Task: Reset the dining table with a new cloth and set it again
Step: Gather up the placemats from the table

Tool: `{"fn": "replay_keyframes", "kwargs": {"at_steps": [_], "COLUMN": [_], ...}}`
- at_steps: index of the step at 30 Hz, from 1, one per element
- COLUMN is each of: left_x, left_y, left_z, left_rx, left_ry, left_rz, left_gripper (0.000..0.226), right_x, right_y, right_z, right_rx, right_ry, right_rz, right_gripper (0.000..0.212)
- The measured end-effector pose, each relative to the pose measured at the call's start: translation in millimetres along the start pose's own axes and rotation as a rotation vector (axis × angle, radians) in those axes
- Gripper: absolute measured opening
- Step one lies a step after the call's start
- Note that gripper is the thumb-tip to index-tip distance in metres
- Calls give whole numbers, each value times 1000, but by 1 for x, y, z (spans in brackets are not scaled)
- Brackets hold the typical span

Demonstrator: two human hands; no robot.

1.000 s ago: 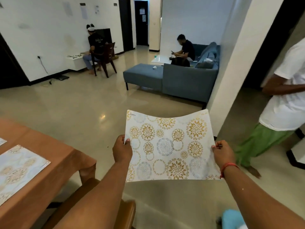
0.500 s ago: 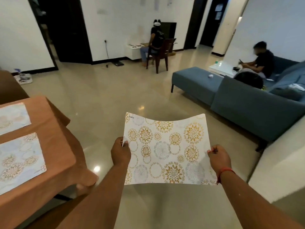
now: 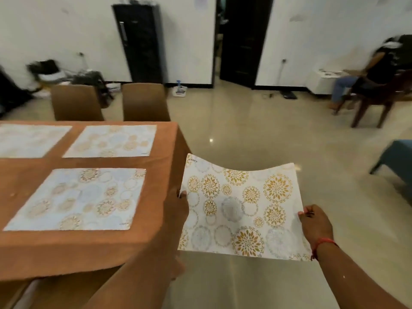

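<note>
Mid place-setting: my left hand (image 3: 177, 206) and right hand (image 3: 315, 221) pinch the placemat (image 3: 240, 208) by its side edges, off the bench (image 3: 165, 175) corner at 3 o'clock of the laid mats (image 3: 75, 199); next I'd guess swing it toward 9 o'clock onto bare cloth.

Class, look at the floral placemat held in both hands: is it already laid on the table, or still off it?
Off it. The white gold-flowered placemat sags in the air between left hand and right hand, beside the brown-clothed table.

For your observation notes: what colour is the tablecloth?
The tablecloth is plain orange-brown, clearest in the head view.
</note>
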State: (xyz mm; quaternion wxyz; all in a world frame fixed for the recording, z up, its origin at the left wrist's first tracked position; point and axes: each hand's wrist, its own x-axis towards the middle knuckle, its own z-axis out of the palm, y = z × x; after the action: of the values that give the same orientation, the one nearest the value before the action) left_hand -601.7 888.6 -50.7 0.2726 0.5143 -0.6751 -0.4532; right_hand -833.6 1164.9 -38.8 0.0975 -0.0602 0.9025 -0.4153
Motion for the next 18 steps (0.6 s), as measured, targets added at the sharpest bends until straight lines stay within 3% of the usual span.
{"fn": "replay_keyframes", "kwargs": {"at_steps": [6,12,18], "left_x": [60,72,106], "left_y": [-17,-65,-121], "left_z": [-77,-152,-211], "left_rx": [56,-19,-147], "left_ry": [366,665,869], "left_rz": [-160,-393,-581], "left_gripper": [21,19,11], "right_x": [81,65,21], "right_y": [-114,-217,-299], "right_z": [140,281,414], "right_rx": [-40,-106,-206], "right_ry": [-373,-675,-855], "right_rz": [-224,-430,-581], "right_gripper": [5,4,10]}}
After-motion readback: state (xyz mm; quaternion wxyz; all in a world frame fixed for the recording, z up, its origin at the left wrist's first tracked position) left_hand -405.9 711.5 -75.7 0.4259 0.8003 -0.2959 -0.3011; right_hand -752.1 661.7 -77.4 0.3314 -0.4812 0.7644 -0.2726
